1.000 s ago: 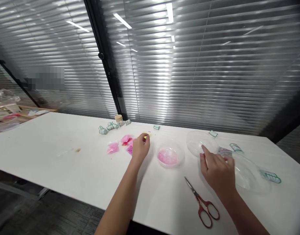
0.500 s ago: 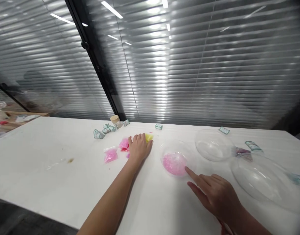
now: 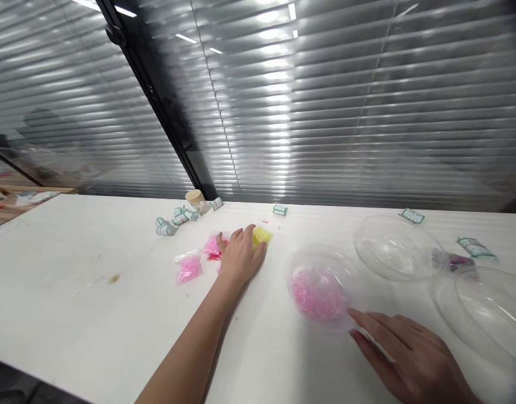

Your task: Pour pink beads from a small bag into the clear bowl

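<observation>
My left hand [image 3: 240, 255] reaches over a group of small packets on the white table, fingers spread. Right beside its fingertips lies a yellow packet [image 3: 262, 235]. A pink packet [image 3: 213, 245] and a red one [image 3: 215, 256] are partly covered by it. Another clear bag of pink filling [image 3: 189, 268] rests to the left. A clear round dish [image 3: 344, 269] holds pink translucent pieces [image 3: 318, 293]. Close to the dish's right edge is my right hand [image 3: 409, 350], thumb and index finger apart; whether the fingertip touches the dish I cannot tell.
Two more clear domed pieces, one at the back [image 3: 399, 252] and one at the right [image 3: 493, 308], stand on the table [image 3: 93, 325]. Several green-and-white packets [image 3: 164, 226] lie along the back, near a tan roll [image 3: 194, 197]. Behind is a glass partition with blinds [image 3: 325, 112].
The view has moved closer, so the dishes sit farther right. My right hand has shifted right and lower in view. My left hand stays over the packets, with more of the yellow one showing.
</observation>
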Demonstrator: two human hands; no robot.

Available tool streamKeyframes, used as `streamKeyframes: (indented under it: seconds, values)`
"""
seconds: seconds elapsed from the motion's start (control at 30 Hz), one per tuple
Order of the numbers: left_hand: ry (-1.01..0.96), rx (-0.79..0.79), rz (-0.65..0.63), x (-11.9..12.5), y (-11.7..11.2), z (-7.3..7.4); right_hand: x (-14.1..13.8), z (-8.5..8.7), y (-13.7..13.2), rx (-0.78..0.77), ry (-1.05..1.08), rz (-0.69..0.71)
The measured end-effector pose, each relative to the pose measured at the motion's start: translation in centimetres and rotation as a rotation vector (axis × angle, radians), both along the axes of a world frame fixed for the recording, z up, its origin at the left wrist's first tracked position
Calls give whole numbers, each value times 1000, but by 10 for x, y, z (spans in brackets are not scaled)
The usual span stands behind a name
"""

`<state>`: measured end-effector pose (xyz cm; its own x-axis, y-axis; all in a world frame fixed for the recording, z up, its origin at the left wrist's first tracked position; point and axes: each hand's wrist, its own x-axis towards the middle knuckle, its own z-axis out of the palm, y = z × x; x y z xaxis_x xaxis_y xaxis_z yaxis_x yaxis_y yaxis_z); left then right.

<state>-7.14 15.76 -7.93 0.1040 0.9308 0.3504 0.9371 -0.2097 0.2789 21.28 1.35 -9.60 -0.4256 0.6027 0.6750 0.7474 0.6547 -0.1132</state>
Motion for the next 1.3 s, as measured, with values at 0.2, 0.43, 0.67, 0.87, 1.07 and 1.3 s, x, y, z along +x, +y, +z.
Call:
streamKeyframes:
  seconds: [0.2, 0.43, 0.67, 0.87, 1.07, 1.3]
  values:
    - [-87, 227, -135, 0, -8, 9, 0, 0, 1, -8, 21, -40]
    - [-163, 458, -238, 4, -17, 15, 2, 0, -1, -28, 34, -41]
    - [-256, 579, -362, 2, -16, 14, 3, 0, 0, -16, 28, -53]
    - [-361, 578, -408, 3, -18, 16, 4, -1, -1, -1, 39, -68]
    - [-362, 682, -447, 3, -20, 18, 6, -8, 0, -17, 105, -79]
    - [-438, 780, -603, -1, -14, 23, 1, -6, -1, -5, 185, -57]
